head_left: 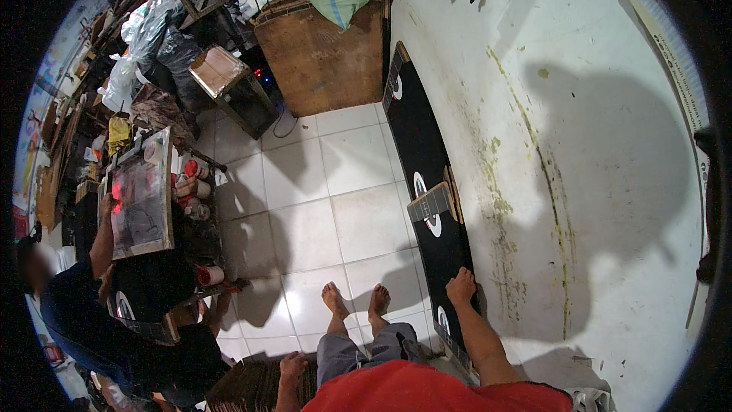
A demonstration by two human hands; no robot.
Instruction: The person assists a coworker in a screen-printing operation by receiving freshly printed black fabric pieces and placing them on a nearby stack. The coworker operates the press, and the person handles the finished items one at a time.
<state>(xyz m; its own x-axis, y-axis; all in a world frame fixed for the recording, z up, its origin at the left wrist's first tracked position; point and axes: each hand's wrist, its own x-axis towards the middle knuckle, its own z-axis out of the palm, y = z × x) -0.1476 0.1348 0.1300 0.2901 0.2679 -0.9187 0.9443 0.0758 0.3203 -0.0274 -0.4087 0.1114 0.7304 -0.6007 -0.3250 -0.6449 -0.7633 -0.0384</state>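
Right of the frame's centre, our right hand point(461, 286) touches the long black panel point(448, 259) beside the white wall point(549, 183), fingers curled; we cannot tell whether they grip. Our left hand point(293, 367), lower centre, is at the brown stack point(248, 387), its hold unclear.

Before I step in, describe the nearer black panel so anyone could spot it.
Start at the white wall on the right; black panels lie in a row beside it. Pick the nearer panel: the person's right hand is on its edge, while the farther one is untouched.
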